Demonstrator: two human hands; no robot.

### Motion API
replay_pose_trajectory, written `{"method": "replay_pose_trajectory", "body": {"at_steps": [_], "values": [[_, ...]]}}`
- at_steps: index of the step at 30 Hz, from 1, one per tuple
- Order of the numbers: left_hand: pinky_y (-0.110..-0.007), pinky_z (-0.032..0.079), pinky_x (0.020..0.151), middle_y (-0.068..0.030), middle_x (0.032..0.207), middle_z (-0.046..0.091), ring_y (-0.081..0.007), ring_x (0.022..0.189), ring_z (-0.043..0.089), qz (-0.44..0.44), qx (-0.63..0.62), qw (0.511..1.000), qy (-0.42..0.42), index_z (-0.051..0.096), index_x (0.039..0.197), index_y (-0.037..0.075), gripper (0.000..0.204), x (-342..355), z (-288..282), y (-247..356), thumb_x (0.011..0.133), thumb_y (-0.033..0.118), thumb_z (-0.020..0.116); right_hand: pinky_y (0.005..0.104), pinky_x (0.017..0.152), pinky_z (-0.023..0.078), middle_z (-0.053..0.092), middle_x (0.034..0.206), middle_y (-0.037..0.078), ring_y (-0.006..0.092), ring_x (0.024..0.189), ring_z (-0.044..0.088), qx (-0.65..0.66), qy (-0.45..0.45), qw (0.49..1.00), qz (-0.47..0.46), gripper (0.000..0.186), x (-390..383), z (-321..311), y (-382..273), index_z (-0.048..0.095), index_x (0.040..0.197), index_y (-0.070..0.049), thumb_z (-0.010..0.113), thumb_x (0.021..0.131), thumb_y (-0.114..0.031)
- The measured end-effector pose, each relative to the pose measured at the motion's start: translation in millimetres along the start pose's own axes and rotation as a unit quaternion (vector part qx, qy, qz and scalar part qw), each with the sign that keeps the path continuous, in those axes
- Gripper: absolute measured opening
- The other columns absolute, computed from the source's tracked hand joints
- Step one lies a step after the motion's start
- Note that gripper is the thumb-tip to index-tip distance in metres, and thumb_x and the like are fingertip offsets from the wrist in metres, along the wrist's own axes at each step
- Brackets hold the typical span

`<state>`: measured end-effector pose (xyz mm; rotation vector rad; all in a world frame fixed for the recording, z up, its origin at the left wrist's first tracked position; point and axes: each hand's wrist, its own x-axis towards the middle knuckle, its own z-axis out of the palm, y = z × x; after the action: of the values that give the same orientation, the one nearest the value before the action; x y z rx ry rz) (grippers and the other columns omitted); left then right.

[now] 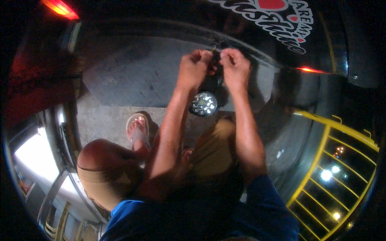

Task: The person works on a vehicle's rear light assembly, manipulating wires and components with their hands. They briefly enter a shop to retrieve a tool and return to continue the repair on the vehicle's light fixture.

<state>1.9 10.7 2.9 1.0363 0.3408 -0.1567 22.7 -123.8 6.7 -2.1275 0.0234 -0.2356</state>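
Note:
Both hands are raised close together by the lower edge of a dark vehicle panel (pixel 181 24). A thin yellow-green strand that looks like a wire (pixel 214 49) pokes out from the pinched fingertips of my left hand (pixel 195 66). My right hand (pixel 235 66) is also closed in a pinch, its fingertips just short of that strand; what it holds is too small and blurred to make out. Beneath the hands, between my forearms, sits a round lamp (pixel 204 103) with a cluster of bright reflector cells. Dark shapes like cables show between the hands and above them.
A grey flat sheet (pixel 132 76) lies on the concrete floor (pixel 100 124) under the panel. To the right stands a yellow metal railing (pixel 321 148). Red lights glow at the upper left (pixel 62 9) and right (pixel 311 70). My sandalled foot (pixel 137 126) is near the sheet's edge.

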Motion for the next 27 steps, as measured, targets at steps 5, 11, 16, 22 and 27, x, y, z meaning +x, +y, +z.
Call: {"method": "replay_pose_trajectory", "body": {"at_steps": [5, 11, 16, 22, 27], "values": [[-0.027, 0.052, 0.057, -0.0071, 0.076, 0.063, -0.0129, 0.064, 0.060, -0.009, -0.018, 1.000, -0.016, 0.062, 0.091, -0.003, 0.020, 1.8, -2.6, -2.2, 0.097, 0.015, 0.055, 0.0273, 0.062, 0.050, 0.068, 0.080, 0.007, 0.0121, 0.067, 0.064, 0.034, -0.004, 0.998, 0.056, 0.011, 1.2, -1.2, -3.4, 0.064, 0.096, 0.000, 0.062, 0.089, -0.008], [-0.026, 0.052, 0.058, -0.0072, 0.077, 0.062, -0.0138, 0.064, 0.061, -0.026, -0.040, 0.999, -0.004, 0.061, 0.094, -0.004, 0.019, -2.7, 1.0, 1.0, 0.096, 0.014, 0.055, 0.0258, 0.062, 0.050, 0.064, 0.083, 0.006, 0.0127, 0.066, 0.063, 0.064, 0.007, 0.995, 0.077, 0.011, -1.4, -6.2, 1.5, 0.061, 0.099, 0.000, 0.060, 0.091, -0.007], [-0.026, 0.051, 0.062, -0.0056, 0.080, 0.063, -0.0142, 0.068, 0.062, -0.021, -0.053, 0.998, -0.019, 0.059, 0.095, 0.002, 0.020, -2.7, -1.1, -5.3, 0.097, 0.021, 0.056, 0.0249, 0.064, 0.050, 0.064, 0.087, 0.006, 0.0115, 0.072, 0.063, 0.090, 0.001, 0.994, 0.060, 0.014, -6.3, -11.5, -8.2, 0.061, 0.101, -0.001, 0.063, 0.089, -0.008], [-0.025, 0.051, 0.061, -0.0055, 0.080, 0.064, -0.0134, 0.067, 0.061, -0.011, -0.064, 0.997, -0.029, 0.059, 0.095, 0.002, 0.019, -4.3, -1.1, -4.9, 0.096, 0.020, 0.057, 0.0242, 0.064, 0.050, 0.064, 0.084, 0.005, 0.0103, 0.072, 0.060, 0.066, -0.044, 0.996, 0.042, 0.015, -4.0, -9.1, -17.3, 0.064, 0.100, 0.000, 0.066, 0.088, -0.009], [-0.025, 0.050, 0.061, -0.0062, 0.080, 0.063, -0.0134, 0.068, 0.061, -0.013, -0.074, 0.996, -0.041, 0.059, 0.093, 0.002, 0.018, -4.8, 0.0, -2.9, 0.096, 0.019, 0.057, 0.0240, 0.061, 0.048, 0.064, 0.079, 0.005, 0.0105, 0.066, 0.059, 0.189, -0.073, 0.960, 0.194, 0.012, 1.1, -7.7, -19.9, 0.066, 0.094, 0.000, 0.065, 0.089, -0.010]]}}
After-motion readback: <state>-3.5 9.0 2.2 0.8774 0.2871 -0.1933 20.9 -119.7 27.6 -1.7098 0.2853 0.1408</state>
